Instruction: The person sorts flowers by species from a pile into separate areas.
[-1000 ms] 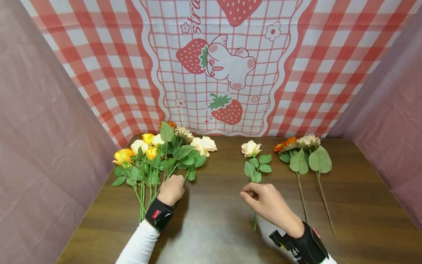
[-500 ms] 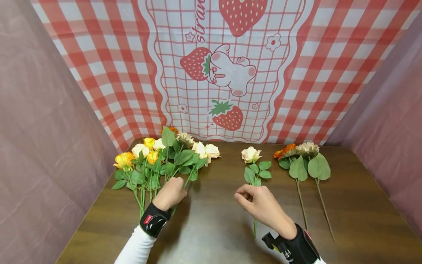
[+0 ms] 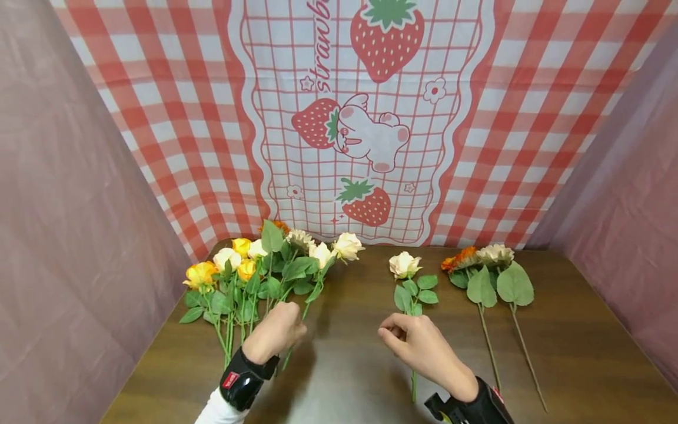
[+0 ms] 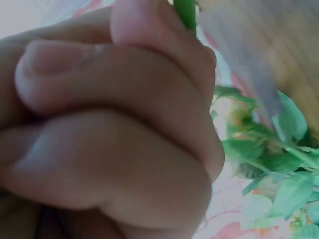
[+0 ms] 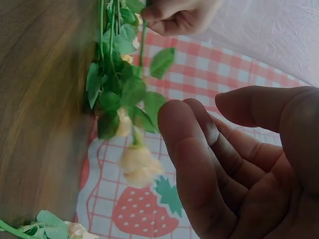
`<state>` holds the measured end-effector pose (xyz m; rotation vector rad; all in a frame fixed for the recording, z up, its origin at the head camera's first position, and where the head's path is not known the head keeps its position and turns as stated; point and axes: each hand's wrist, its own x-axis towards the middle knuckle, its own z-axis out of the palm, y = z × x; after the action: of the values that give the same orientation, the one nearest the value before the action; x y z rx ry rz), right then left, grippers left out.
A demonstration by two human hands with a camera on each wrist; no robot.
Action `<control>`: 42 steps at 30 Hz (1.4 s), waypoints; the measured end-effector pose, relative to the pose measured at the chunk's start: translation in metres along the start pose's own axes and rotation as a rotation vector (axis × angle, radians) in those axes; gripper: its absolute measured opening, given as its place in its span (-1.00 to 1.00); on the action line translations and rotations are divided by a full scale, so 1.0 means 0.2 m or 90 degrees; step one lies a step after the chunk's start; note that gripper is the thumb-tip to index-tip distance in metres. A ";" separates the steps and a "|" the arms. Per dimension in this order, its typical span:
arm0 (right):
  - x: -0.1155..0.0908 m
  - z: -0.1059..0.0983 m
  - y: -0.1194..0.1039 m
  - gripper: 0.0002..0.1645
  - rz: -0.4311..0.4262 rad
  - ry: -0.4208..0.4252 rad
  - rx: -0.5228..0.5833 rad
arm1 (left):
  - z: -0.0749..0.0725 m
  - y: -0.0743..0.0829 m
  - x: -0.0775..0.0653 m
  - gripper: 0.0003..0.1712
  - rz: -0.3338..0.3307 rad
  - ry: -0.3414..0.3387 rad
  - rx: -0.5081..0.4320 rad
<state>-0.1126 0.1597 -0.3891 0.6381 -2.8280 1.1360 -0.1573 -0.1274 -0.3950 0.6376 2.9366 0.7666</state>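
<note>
In the left wrist view, the fingers [image 4: 124, 74] of the left hand [image 4: 114, 137] are bent and squeezed together, with a bit of green stem [image 4: 186, 12] poking out by them. The head view shows they pinch that stem, and a big cream rose [image 3: 348, 246] is at its top, tipped away from the person and leaning to the right.

The right hand [image 3: 426, 350] has softly bent fingers. In the right wrist view, its thumb and first fingertip are apart with a gap between. In the head view this hand is in front of a lone rose [image 3: 405, 265] and hides the middle of that flower's stem.

Next to the left hand is a pile of flowers [image 3: 272, 285], with yellow, cream and orange heads and lots of green leaves. Over to the right lie an orange flower [image 3: 462, 258] and a pale flower [image 3: 495, 254], their heads touching.

All these lie on a brown table [image 3: 360, 383]. Behind it hangs a red and white checked cloth [image 3: 477, 147] with strawberries, and pinkish curtains [image 3: 79, 206] are on both sides.
</note>
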 end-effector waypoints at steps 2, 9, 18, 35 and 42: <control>-0.01 0.02 0.00 -0.93 0.006 -0.009 -0.002 | 0.00 0.02 -0.02 -0.47 0.006 -0.002 -0.008; -0.02 0.03 -0.02 -0.89 -0.002 -0.016 0.009 | -0.03 0.08 -0.04 -0.48 0.027 0.037 -0.018; 0.00 0.04 -0.04 -0.74 -0.024 0.040 0.085 | 0.03 0.24 -0.04 -0.85 0.089 0.110 -0.090; 0.00 0.05 -0.09 -0.84 -0.057 0.116 0.247 | 0.26 0.41 -0.06 -0.87 0.166 0.143 -0.332; -0.01 0.06 -0.06 -0.86 0.007 0.102 0.239 | 0.31 0.41 -0.07 -0.90 0.175 0.083 -0.337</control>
<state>-0.1052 0.1440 -0.3910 0.5171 -2.5071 1.6578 -0.1052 -0.0385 -0.4116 0.9659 2.5862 1.5873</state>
